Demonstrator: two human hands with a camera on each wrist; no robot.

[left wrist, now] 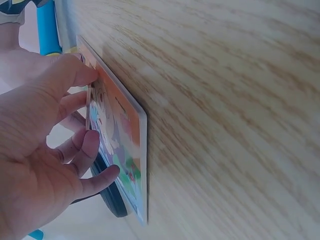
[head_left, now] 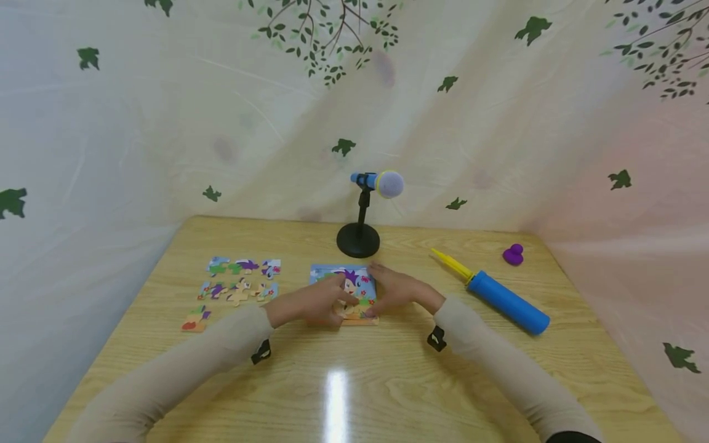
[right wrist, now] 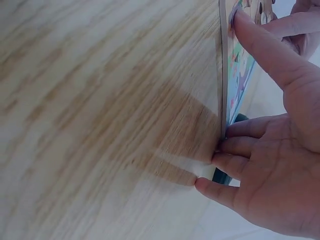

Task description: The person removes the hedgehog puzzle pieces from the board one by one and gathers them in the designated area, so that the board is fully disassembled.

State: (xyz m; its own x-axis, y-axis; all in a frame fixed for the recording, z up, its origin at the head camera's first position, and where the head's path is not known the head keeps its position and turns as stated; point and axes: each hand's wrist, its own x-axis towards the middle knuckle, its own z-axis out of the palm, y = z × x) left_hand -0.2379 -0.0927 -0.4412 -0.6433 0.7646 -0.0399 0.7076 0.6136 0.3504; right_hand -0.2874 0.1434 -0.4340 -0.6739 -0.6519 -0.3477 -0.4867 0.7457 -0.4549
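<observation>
A picture puzzle board (head_left: 327, 269) with a purple-haired cartoon figure lies mid-table, and both hands are at it. My left hand (head_left: 318, 303) reaches over its lower left part, thumb and fingers bent together. In the left wrist view, a thin brown edge of a puzzle piece (left wrist: 88, 112) shows at those fingertips, low over the board; the rest of the piece is hidden. My right hand (head_left: 396, 288) spans the board's right side. Its thumb (right wrist: 252, 30) presses on the picture near the lower right corner, while its straight fingers (right wrist: 235, 145) rest at the board's edge and on the wood.
Loose puzzle pieces (head_left: 239, 293) lie in rows to the left. Behind the board stands a toy microphone (head_left: 389, 184) on a round black base (head_left: 357, 240). A blue and yellow hand pump (head_left: 506, 301) and a small purple object (head_left: 514, 254) lie to the right.
</observation>
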